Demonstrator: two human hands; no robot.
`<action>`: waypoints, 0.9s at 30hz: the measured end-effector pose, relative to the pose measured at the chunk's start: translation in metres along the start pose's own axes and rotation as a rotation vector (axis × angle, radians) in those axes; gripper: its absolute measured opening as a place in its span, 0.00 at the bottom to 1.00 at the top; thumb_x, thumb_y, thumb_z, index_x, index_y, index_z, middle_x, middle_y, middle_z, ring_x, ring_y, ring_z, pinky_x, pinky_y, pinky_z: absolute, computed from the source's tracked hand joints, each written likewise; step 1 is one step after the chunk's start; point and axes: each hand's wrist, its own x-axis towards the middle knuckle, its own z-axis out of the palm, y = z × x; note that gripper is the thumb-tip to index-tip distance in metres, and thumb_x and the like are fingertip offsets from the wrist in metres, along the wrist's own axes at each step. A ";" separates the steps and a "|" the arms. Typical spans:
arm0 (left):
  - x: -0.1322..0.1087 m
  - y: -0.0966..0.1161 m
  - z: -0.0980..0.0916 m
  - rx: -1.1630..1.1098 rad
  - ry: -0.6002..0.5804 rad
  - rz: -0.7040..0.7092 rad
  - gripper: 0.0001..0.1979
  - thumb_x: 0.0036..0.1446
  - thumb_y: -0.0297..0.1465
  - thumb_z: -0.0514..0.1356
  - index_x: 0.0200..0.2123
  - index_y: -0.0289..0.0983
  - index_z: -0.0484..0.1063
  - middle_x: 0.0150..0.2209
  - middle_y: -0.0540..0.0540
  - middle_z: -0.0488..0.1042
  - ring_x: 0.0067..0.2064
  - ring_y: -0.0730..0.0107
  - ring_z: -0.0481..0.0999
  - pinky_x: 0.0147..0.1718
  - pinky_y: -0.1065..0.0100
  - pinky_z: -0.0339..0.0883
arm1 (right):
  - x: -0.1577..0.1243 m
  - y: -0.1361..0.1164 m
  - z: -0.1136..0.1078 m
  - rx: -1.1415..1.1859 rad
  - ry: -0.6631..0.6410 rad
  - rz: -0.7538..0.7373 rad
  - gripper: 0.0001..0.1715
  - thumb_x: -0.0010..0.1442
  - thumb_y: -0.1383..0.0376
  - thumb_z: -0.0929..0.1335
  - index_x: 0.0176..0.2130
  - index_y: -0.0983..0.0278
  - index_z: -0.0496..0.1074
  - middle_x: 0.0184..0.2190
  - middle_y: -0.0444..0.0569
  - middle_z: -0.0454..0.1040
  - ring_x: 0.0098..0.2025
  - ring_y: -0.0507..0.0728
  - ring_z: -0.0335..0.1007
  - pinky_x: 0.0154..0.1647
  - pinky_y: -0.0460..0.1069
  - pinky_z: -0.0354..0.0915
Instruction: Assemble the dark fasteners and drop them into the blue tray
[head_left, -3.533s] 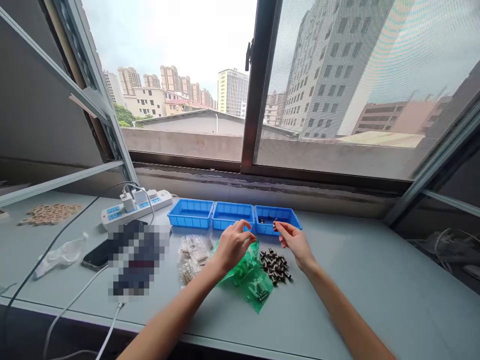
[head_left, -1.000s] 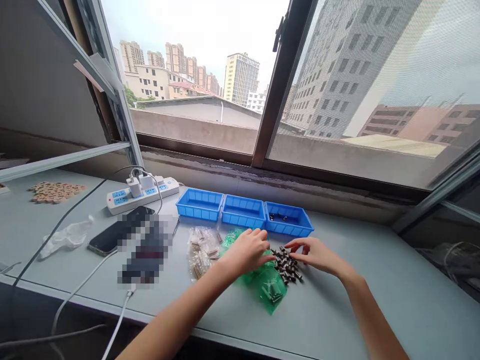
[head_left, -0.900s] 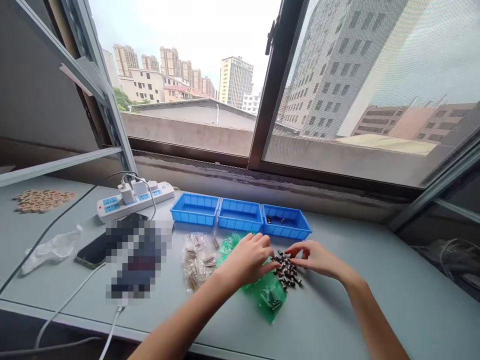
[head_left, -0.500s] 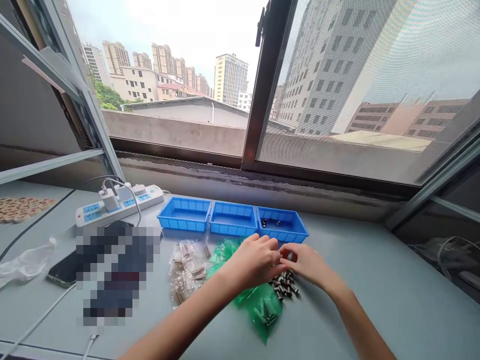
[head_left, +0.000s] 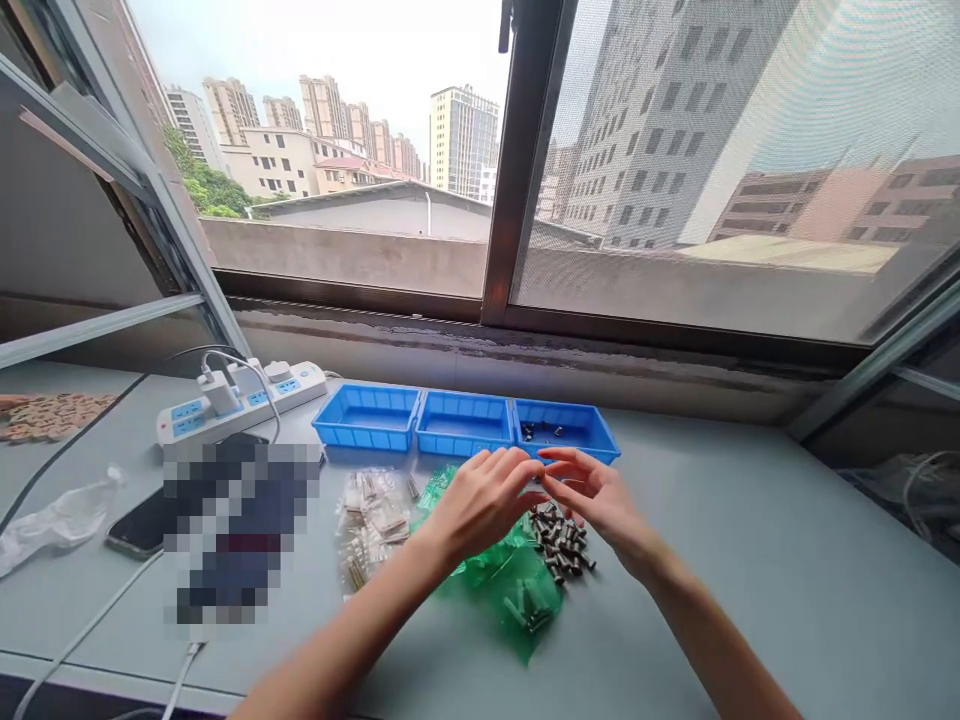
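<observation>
Hands (head_left: 480, 500) nr R bin (head_left: 581, 438) w/ pcs (head_left: 529, 432).

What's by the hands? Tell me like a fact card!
Left hand: over the green bag
Right hand: fingertips close to the left hand's; anything pinched is too small to tell
Blue trays: three in a row; small dark pieces in the rightmost
Metal pieces: piled beside the green bag
Clear bags: left of the green bag

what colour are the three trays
The trays are blue, best seen in the head view.
</observation>
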 end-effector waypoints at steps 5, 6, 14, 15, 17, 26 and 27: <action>-0.001 -0.004 0.003 -0.032 0.117 0.009 0.11 0.68 0.35 0.44 0.42 0.37 0.62 0.37 0.46 0.72 0.36 0.71 0.74 0.34 0.69 0.68 | -0.001 -0.003 0.001 0.132 -0.043 0.049 0.33 0.41 0.44 0.74 0.41 0.62 0.73 0.26 0.44 0.73 0.20 0.48 0.58 0.17 0.43 0.53; -0.001 -0.004 0.003 -0.039 0.137 0.015 0.11 0.68 0.35 0.44 0.41 0.37 0.62 0.36 0.46 0.72 0.36 0.71 0.74 0.34 0.70 0.68 | -0.001 -0.003 0.001 0.140 -0.047 0.055 0.32 0.41 0.45 0.74 0.40 0.62 0.73 0.25 0.43 0.72 0.20 0.47 0.58 0.17 0.43 0.52; 0.002 -0.002 -0.002 -0.043 0.185 0.070 0.09 0.68 0.33 0.45 0.40 0.37 0.61 0.37 0.46 0.72 0.37 0.72 0.75 0.34 0.71 0.69 | -0.005 -0.004 0.013 0.201 0.054 0.066 0.30 0.37 0.45 0.75 0.35 0.62 0.73 0.27 0.44 0.73 0.18 0.46 0.52 0.16 0.44 0.47; 0.002 -0.002 -0.003 -0.042 0.200 0.075 0.08 0.68 0.33 0.45 0.40 0.37 0.61 0.37 0.45 0.72 0.37 0.72 0.75 0.34 0.71 0.69 | -0.005 -0.004 0.014 0.229 0.075 0.073 0.30 0.37 0.45 0.75 0.35 0.61 0.74 0.29 0.45 0.73 0.18 0.46 0.51 0.16 0.44 0.47; 0.003 -0.002 -0.004 -0.037 0.223 0.084 0.07 0.67 0.32 0.46 0.40 0.37 0.61 0.38 0.45 0.72 0.37 0.72 0.75 0.34 0.71 0.70 | -0.006 -0.004 0.016 0.299 0.096 0.105 0.31 0.34 0.46 0.76 0.36 0.61 0.75 0.31 0.45 0.73 0.19 0.45 0.50 0.16 0.44 0.46; 0.003 0.001 -0.003 -0.048 0.254 0.067 0.06 0.67 0.30 0.45 0.41 0.37 0.60 0.37 0.45 0.72 0.35 0.72 0.75 0.32 0.72 0.69 | -0.012 -0.012 0.025 0.553 -0.050 0.232 0.31 0.33 0.51 0.79 0.37 0.60 0.77 0.20 0.37 0.61 0.19 0.45 0.44 0.16 0.42 0.42; 0.003 0.001 -0.003 -0.031 0.260 0.065 0.06 0.67 0.30 0.45 0.41 0.37 0.60 0.37 0.45 0.72 0.35 0.72 0.75 0.31 0.72 0.69 | -0.012 -0.012 0.026 0.569 -0.039 0.232 0.30 0.33 0.51 0.79 0.37 0.60 0.77 0.21 0.38 0.62 0.19 0.44 0.44 0.16 0.42 0.42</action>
